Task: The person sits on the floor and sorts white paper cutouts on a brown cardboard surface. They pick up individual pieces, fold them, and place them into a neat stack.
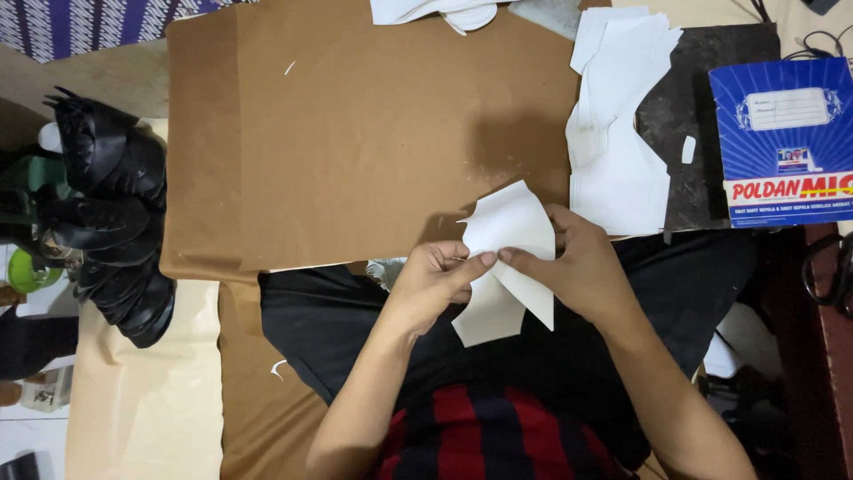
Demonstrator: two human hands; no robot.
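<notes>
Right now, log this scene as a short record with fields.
Left hand: pinches the white cut pieces at their middle
Right hand: grips the same pieces from the other side
Work surface: brown sheet
Right of hands: white stack on a dark mat, blue box
Left: black leather pieces

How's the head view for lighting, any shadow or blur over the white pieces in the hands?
Head view: sharp, evenly lit; the curved white cut pieces pinched by left hand and right hand read clearly; a soft shadow falls on the brown paper sheet above them.
</notes>
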